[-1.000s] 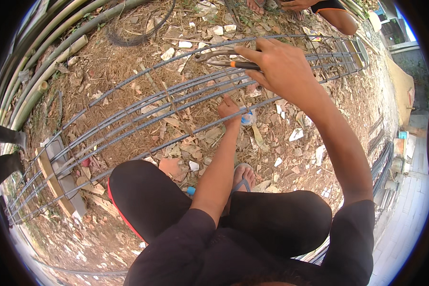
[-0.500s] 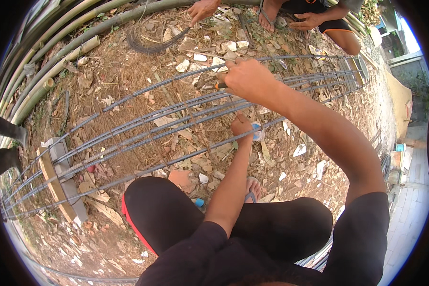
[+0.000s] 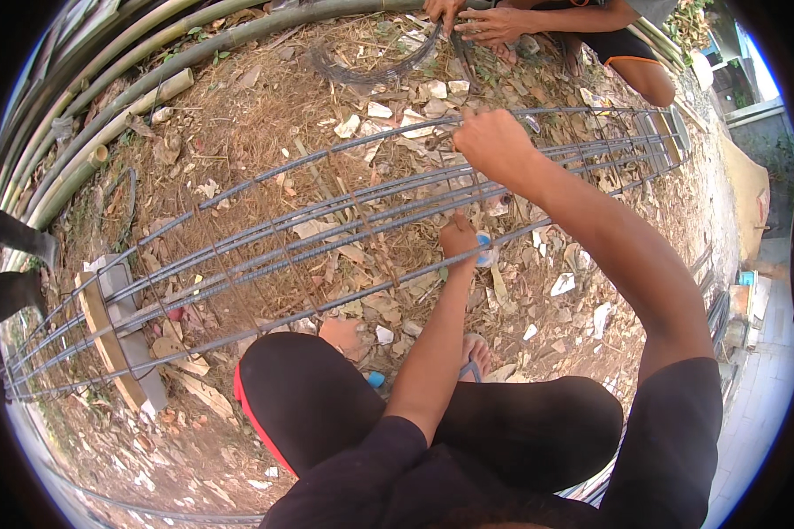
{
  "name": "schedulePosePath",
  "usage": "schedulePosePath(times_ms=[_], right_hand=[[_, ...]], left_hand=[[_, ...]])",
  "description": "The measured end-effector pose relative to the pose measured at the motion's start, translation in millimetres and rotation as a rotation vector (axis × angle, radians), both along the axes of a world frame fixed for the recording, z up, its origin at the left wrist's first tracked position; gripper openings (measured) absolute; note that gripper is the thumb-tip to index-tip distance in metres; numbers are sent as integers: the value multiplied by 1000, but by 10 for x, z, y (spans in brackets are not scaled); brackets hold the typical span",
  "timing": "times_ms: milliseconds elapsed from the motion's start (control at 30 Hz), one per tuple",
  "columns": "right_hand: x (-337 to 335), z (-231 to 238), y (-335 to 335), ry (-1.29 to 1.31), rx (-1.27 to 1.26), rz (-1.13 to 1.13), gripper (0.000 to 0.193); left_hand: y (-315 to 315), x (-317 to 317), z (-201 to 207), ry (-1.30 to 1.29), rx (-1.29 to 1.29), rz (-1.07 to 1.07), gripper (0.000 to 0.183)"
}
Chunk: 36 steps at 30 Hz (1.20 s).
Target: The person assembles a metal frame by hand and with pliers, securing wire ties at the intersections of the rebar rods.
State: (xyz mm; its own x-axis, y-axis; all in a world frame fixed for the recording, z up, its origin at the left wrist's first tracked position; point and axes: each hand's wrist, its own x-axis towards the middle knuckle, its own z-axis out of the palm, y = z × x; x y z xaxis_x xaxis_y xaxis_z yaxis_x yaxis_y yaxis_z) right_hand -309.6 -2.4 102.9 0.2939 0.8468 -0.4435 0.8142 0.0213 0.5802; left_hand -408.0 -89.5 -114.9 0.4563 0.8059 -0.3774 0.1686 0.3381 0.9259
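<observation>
A long rebar cage (image 3: 395, 280) lies across the ground in front of me, its ribbed steel bars crossed by thin rusty stirrups. Above its far bar, my right hand (image 3: 496, 150) is closed around pincers (image 3: 438, 139); the jaws point left beside that bar, and the fingers hide most of the handles. My left hand (image 3: 458, 236) reaches into the cage between the near bar and the middle bars. Its fingers are curled closed near a stirrup, and whatever they pinch is too small to make out.
Wooden and grey blocks (image 3: 106, 339) prop the cage's left end; another support (image 3: 666, 137) stands at its right end. Across from me, another person's hands (image 3: 490, 25) hold a coil of thin wire (image 3: 370, 75). Bamboo poles (image 3: 141, 106) lie far left. Stone chips and dry leaves cover the ground.
My right hand has shifted right along the far bar with the pincers. My left hand has moved slightly right. The other person's hands have come together on the wire coil, which has moved right.
</observation>
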Motion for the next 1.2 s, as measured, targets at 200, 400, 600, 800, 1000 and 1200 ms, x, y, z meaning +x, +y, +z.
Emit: schedulePosePath(times_ms=[200, 400, 600, 800, 1000, 1200], right_hand=[[-177, 158, -641, 406, 573, 167, 63], [-314, -493, -1371, 552, 1200, -342, 65], [-372, -744, -1418, 598, 1239, -473, 59], [-297, -643, -1428, 556, 1027, -622, 55], [-672, -675, -1892, 842, 1295, -574, 57], [-1419, -643, -2547, 1107, 1019, -618, 58]], left_hand=[[46, 14, -254, 33, 23, 20, 61], [-51, 75, -252, -3, 53, -4, 63], [85, 5, -282, -38, -51, -37, 64], [6, 83, 80, -135, -215, -49, 58], [57, 19, -81, -94, -329, -32, 59], [-17, 79, -285, -86, -344, -46, 58]])
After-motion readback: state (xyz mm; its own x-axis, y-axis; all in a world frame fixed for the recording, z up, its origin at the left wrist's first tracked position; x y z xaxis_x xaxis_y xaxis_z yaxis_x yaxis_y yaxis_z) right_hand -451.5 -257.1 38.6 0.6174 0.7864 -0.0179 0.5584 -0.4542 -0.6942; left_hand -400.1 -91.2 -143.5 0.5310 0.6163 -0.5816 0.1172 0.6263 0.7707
